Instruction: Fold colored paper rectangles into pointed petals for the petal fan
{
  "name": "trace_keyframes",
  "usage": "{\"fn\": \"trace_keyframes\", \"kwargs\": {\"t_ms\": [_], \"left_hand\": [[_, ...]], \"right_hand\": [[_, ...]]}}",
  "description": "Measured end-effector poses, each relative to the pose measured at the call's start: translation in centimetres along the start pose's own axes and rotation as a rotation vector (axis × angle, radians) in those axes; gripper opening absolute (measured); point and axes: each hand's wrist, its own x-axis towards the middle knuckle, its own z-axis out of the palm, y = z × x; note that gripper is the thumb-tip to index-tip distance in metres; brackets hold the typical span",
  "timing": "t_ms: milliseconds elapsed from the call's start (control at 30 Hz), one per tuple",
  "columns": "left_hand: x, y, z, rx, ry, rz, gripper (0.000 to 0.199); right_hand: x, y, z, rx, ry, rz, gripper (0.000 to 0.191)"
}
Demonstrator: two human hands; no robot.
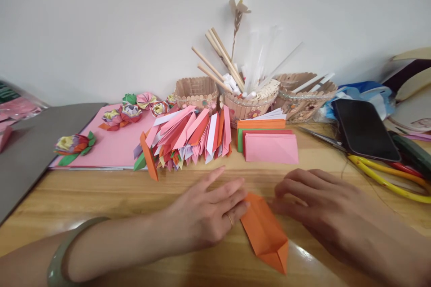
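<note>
A sheet of orange paper (264, 228) with creases and folded-in flaps lies on the wooden table, its pointed end toward me. My left hand (212, 213), wearing a ring, grips the paper's upper left edge at the index fingertip; its other fingers fan out and the thumb is hidden. To the right of the paper, my right hand (323, 210) hovers with loosely bent fingers, holding nothing I can see. Behind the hands stands a stack of folded pink paper (272, 148), with green, red, orange and white sheets behind it.
Many folded paper strips (188, 139) are heaped left of the stack. Paper flowers (72, 145) sit on a pink sheet (111, 148). Stick baskets (251, 103) line the wall, holding sticks and tubes. At right are a phone (365, 130) and yellow-handled scissors (387, 177).
</note>
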Motion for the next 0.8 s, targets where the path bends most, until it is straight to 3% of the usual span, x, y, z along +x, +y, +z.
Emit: {"fn": "trace_keyframes", "kwargs": {"t_ms": [133,333,467,700,800], "left_hand": [[-0.3,0.6,-0.5,0.111,0.043,-0.090,0.027],[-0.5,0.9,-0.1,0.045,0.074,-0.211,0.014],[-0.2,0.6,0.3,0.011,0.122,-0.196,0.013],[0.4,0.9,-0.2,0.046,0.190,-0.064,0.038],[0.6,1.0,0.0,0.000,0.216,-0.159,0.031]], "right_hand": [[-0.5,-0.2,-0.9,0.012,-0.005,0.075,0.026],[-0.2,-0.9,1.1,0.115,-0.083,0.185,0.011],[0.0,-0.2,1.6,0.224,-0.093,0.295,0.010],[0.0,0.9,1.4,0.407,-0.097,0.329,0.006],[0.2,1.0,1.3,0.405,-0.100,0.297,0.009]]}}
